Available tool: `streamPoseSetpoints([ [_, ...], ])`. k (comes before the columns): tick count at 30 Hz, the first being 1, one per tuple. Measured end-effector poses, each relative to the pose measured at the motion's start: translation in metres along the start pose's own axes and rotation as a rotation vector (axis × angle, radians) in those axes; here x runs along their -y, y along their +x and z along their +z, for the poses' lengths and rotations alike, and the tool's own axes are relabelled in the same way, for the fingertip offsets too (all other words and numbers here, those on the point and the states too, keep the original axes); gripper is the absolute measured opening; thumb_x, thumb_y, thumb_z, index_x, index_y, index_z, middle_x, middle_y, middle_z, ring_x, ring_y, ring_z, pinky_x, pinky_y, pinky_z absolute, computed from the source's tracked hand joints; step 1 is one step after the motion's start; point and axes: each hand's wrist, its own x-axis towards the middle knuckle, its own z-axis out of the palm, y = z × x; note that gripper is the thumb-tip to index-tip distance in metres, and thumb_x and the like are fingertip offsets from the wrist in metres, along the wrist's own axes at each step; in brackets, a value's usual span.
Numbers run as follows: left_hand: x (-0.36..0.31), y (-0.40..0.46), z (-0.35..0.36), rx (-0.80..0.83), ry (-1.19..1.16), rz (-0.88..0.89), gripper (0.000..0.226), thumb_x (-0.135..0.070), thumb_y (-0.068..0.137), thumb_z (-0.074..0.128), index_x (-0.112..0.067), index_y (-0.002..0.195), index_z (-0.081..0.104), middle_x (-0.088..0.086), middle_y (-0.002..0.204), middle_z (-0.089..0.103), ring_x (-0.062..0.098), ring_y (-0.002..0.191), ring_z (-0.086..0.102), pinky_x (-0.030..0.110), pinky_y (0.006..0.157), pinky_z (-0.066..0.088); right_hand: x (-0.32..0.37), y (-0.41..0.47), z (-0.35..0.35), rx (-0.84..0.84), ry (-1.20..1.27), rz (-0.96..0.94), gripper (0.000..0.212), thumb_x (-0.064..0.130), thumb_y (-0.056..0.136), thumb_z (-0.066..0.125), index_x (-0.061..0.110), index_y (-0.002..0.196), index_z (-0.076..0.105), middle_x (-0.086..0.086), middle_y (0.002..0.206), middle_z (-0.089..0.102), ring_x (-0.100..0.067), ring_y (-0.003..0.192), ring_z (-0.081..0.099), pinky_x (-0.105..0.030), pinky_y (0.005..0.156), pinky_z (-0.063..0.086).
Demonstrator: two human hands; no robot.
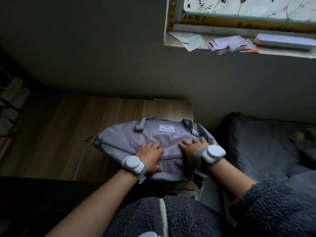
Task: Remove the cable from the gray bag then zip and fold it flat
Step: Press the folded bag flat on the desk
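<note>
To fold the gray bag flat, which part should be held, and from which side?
Judging by its pose, take the gray bag at its left end, coming from the left. That end lies free on the wooden table with the zipper running across toward the middle, so it could fold over. Both the left hand and right hand now press flat on the fabric.

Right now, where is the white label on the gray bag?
In the head view, the white label sits on the gray bag, on its far side between the two strap handles, beyond both hands pressing the fabric on the wooden table.
</note>
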Motion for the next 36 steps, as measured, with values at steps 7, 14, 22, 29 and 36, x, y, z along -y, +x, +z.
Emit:
streamPoseSetpoints([
  [7,0.006,-0.001,0.006,-0.146,0.037,-0.051,0.056,-0.060,0.074,0.063,-0.028,0.116,0.045,0.001,0.122,0.047,0.028,0.110,0.046,0.043,0.091,0.038,-0.059,-0.026,0.023,-0.279,0.072,0.449,0.098,0.067,0.069,0.062,0.017,0.144,0.025,-0.006,0.153,0.026,-0.040,0.138,0.024,-0.059,0.110,0.014],
  [14,0.005,0.006,0.008,-0.195,0.108,-0.064,0.048,-0.056,0.076,0.064,-0.022,0.107,0.049,0.004,0.115,0.055,0.029,0.103,0.052,0.041,0.085,0.042,-0.064,-0.053,0.067,-0.561,0.052,0.424,0.036,0.039,0.092,0.051,0.015,0.118,0.048,-0.010,0.117,0.050,-0.033,0.101,0.052,-0.041,0.078,0.045],
  [22,-0.007,0.002,0.006,-0.122,0.322,0.141,0.017,-0.026,0.065,0.075,-0.014,0.074,0.065,0.004,0.076,0.067,0.025,0.069,0.064,0.027,0.055,0.048,-0.034,-0.058,0.070,-0.707,-0.010,0.091,0.021,0.027,0.075,0.070,0.012,0.089,0.066,-0.011,0.088,0.064,-0.034,0.080,0.060,-0.042,0.071,0.050],
  [29,-0.009,0.014,0.015,-0.038,0.386,0.180,0.031,-0.010,0.095,0.033,-0.005,0.112,0.058,0.015,0.115,0.064,0.032,0.107,0.057,0.037,0.084,0.045,-0.010,-0.056,0.042,-0.664,-0.186,0.055,0.002,0.011,0.072,0.063,0.010,0.071,0.065,-0.010,0.072,0.064,-0.031,0.072,0.060,-0.038,0.067,0.049],
  [36,0.021,-0.008,0.005,-0.060,0.140,0.127,0.038,-0.048,0.087,0.051,-0.012,0.101,0.055,0.012,0.108,0.063,0.032,0.101,0.058,0.041,0.084,0.046,-0.017,-0.062,0.027,-0.813,0.015,0.078,0.010,0.003,0.082,0.049,0.003,0.077,0.058,-0.020,0.077,0.058,-0.036,0.070,0.057,-0.042,0.061,0.045],
])
